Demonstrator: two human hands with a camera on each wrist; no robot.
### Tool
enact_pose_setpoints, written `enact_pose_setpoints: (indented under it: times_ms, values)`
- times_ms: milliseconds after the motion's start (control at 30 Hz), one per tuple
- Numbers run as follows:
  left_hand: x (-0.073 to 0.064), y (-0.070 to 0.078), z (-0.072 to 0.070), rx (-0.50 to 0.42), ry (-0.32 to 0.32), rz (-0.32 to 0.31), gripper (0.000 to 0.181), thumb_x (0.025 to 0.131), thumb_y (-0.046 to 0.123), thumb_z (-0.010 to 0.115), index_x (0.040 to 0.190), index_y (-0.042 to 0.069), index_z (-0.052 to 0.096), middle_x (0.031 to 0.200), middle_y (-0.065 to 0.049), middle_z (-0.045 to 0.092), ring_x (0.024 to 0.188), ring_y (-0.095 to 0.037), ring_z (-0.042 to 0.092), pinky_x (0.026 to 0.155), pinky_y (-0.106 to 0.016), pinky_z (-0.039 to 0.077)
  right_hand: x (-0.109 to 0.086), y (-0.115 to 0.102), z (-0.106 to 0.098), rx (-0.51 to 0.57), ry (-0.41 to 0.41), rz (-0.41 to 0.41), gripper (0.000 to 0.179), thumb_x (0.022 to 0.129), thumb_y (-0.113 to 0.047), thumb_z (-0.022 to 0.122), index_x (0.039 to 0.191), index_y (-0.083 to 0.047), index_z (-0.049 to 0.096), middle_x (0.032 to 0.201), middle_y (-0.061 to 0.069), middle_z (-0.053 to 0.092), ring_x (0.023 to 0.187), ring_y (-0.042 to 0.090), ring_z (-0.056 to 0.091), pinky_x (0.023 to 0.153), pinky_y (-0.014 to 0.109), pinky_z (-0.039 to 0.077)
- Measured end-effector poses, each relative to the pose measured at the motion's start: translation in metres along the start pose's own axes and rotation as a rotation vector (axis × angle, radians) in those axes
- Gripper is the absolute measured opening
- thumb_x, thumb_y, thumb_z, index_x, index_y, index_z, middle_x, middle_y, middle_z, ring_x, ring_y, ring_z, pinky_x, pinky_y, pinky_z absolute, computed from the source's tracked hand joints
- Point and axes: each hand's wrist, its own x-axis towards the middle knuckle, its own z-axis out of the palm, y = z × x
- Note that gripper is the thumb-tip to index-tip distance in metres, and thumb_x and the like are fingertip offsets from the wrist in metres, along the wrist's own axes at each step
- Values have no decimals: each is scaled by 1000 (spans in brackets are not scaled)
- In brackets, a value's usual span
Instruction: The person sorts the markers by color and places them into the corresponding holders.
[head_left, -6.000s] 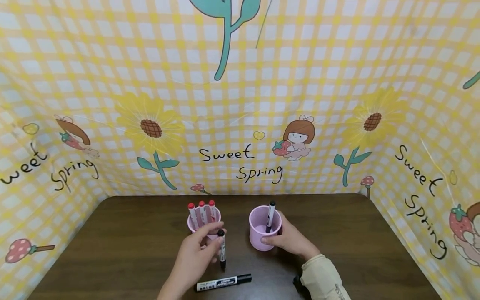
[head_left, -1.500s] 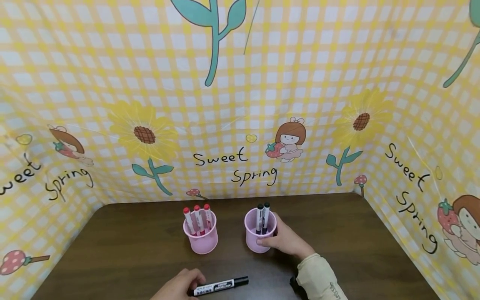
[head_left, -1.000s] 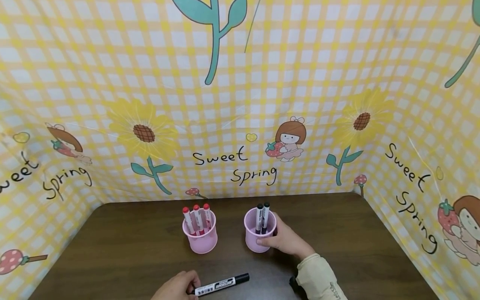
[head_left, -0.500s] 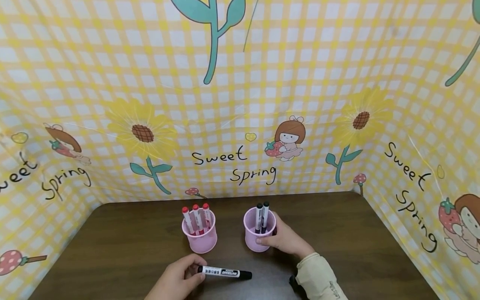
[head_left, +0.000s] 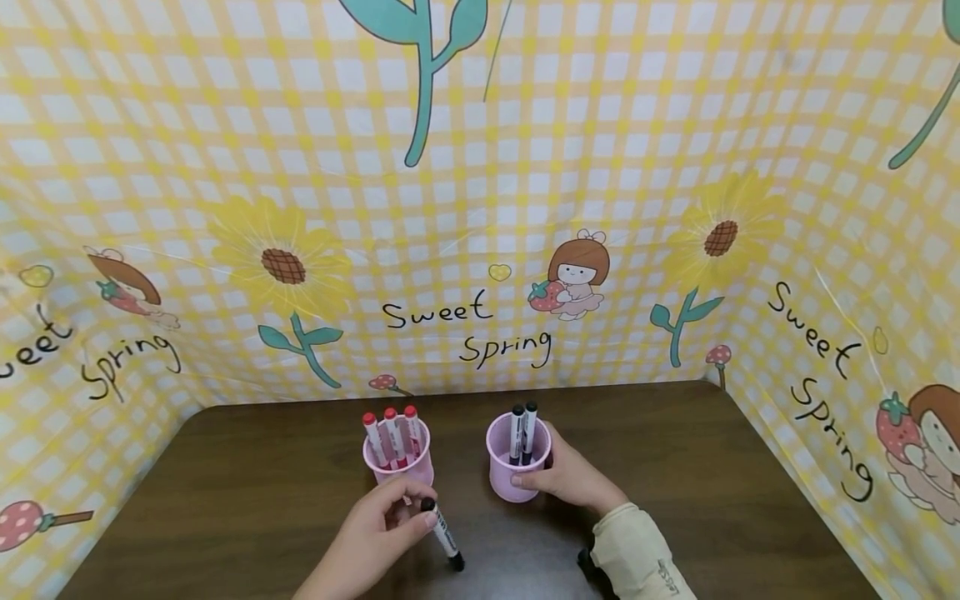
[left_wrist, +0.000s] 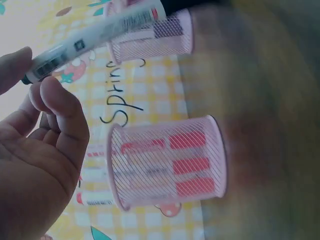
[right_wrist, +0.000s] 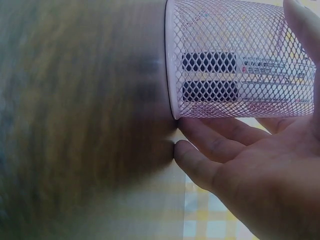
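My left hand (head_left: 378, 525) pinches a black whiteboard marker (head_left: 442, 535) by one end, between thumb and fingertips. The marker slants down to the right, its black cap end lowest; the left wrist view shows its white barrel (left_wrist: 95, 40) up close. My right hand (head_left: 573, 475) grips the right pink mesh pen cup (head_left: 513, 483), thumb at the front and fingers round the far side. Two black markers (head_left: 517, 437) stand in that cup. Behind my left hand is the left pink mesh cup (head_left: 425, 475), with three red-capped markers (head_left: 393, 433) leaning in it.
Both cups stand on a dark wooden table (head_left: 247, 483). A yellow checked cloth (head_left: 450, 233) with printed flowers and lettering walls the table at the back and both sides. A small black object (head_left: 592, 571) lies by the right sleeve (head_left: 637, 550).
A second black marker has joined the first in the right cup since the earliest frame. My left hand has picked up the lying marker, raised it and swung it steeper. The right hand stays on its cup.
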Motion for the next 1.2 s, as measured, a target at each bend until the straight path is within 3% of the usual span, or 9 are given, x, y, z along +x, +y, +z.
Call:
enact_pose_setpoints:
  times_ms: [233, 333, 567, 700, 967, 1200]
  values:
    - [23, 16, 8, -23, 25, 53, 18, 90, 14, 77, 105, 20, 69, 76, 3, 53, 63, -8, 48, 54, -26, 43, 0, 3, -2, 9, 4, -4, 87, 80, -17, 86, 148, 0, 33, 135, 15, 54, 121, 30, 52, 103, 50, 38]
    - [37, 24, 12, -49, 72, 48, 18, 90, 14, 77, 106, 19, 71, 75, 2, 52, 62, -10, 47, 53, -25, 41, 0, 4, -2, 12, 6, -11, 87, 80, -15, 86, 148, 0, 33, 136, 15, 54, 121, 31, 52, 103, 51, 38]
    - [68, 43, 19, -67, 210, 111, 19, 90, 12, 76, 108, 18, 72, 80, -2, 54, 64, -16, 46, 54, -25, 38, -1, 2, 0, 42, -9, -6, 84, 81, -15, 85, 147, -1, 34, 134, 15, 54, 120, 30, 53, 100, 47, 40]
    - [82, 50, 24, -82, 262, 104, 19, 90, 14, 77, 109, 16, 72, 80, -1, 55, 66, -18, 48, 55, -25, 39, 0, 2, 0, 36, -13, -4, 83, 82, -17, 85, 146, -2, 35, 134, 14, 54, 120, 29, 53, 101, 46, 40]
    - [101, 48, 36, -135, 295, 57, 20, 90, 17, 78, 110, 13, 73, 86, -5, 57, 68, -21, 50, 56, -25, 42, 1, 4, -1, 24, -14, -2, 84, 81, -20, 86, 146, -4, 35, 133, 13, 55, 119, 28, 54, 102, 46, 40]
    - [108, 34, 46, -57, 279, -13, 21, 90, 18, 78, 110, 16, 74, 95, 0, 61, 75, -21, 52, 62, -27, 44, 2, 7, 0, 34, -12, 6, 85, 81, -19, 86, 147, -4, 34, 136, 13, 54, 120, 28, 53, 104, 50, 38]
